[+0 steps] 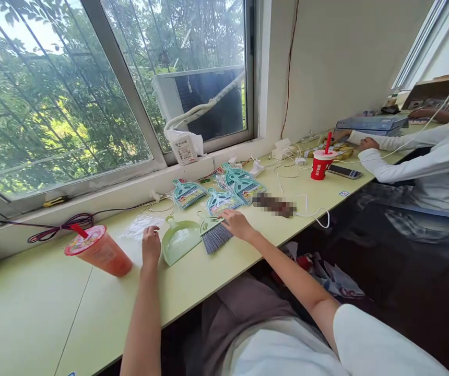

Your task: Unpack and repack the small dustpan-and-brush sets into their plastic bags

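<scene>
On the table in front of me lie a small pale green dustpan (182, 241) and, at its right, a hand brush (216, 239) with grey bristles and a green handle. My right hand (238, 224) has its fingers bent over the right end of the brush's head, gripping it. To the left of the dustpan, my left hand (151, 244) rests with fingers loosely bent and a little apart, nothing visible in it. Just beyond that hand is a crumpled clear plastic bag (137, 226). Several packaged dustpan sets (220, 201) in clear wrap lie behind, towards the window.
A large red drink cup (105, 255) leans in view at left. Farther right stand a smaller red cup (319, 166), a phone (345, 172) and white cables (318, 213). Tissues (185, 149) sit on the sill. Another person (436, 149) works at the table's far right.
</scene>
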A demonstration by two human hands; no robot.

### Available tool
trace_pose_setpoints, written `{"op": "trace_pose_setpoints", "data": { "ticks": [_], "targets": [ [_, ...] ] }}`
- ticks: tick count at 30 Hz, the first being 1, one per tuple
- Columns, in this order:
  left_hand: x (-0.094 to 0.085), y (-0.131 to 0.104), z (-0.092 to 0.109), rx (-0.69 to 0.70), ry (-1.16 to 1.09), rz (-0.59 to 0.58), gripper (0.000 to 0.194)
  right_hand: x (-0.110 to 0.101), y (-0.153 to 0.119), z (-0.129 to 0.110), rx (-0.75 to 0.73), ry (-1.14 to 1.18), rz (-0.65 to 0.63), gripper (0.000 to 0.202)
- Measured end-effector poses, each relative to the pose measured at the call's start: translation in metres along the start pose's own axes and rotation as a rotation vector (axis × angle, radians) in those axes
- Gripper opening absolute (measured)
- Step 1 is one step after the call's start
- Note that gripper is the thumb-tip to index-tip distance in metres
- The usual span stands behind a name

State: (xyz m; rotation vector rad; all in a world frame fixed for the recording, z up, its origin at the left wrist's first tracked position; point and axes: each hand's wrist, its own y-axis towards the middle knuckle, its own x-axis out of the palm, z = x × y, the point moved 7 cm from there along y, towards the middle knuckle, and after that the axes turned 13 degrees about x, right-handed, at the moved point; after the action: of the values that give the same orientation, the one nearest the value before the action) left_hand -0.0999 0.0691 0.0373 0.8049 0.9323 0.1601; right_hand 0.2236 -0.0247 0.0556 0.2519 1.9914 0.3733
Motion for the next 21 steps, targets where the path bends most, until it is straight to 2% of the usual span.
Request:
{"op": "trace_pose_setpoints", "data": {
  "ticks": [7, 10, 15, 21],
  "targets": [
    [0.000, 0.000, 0.008, 0.027, -0.019, 0.006, 0.013, 0.035, 0.011, -0.012, -0.065, -0.200, -0.123, 0.019],
    [0.002, 0.000, 0.009, 0.015, 0.018, 0.003, 0.017, 0.034, 0.013, -0.013, -0.067, -0.213, -0.092, 0.019],
    [0.007, 0.001, 0.007, 0.002, 0.004, -0.018, 0.021, 0.021, 0.023, -0.004, 0.043, -0.261, 0.013, 0.023],
    [0.008, 0.000, 0.008, -0.012, -0.043, -0.009, 0.012, 0.035, 0.034, 0.009, 0.070, -0.268, -0.150, 0.022]
  ]
}}
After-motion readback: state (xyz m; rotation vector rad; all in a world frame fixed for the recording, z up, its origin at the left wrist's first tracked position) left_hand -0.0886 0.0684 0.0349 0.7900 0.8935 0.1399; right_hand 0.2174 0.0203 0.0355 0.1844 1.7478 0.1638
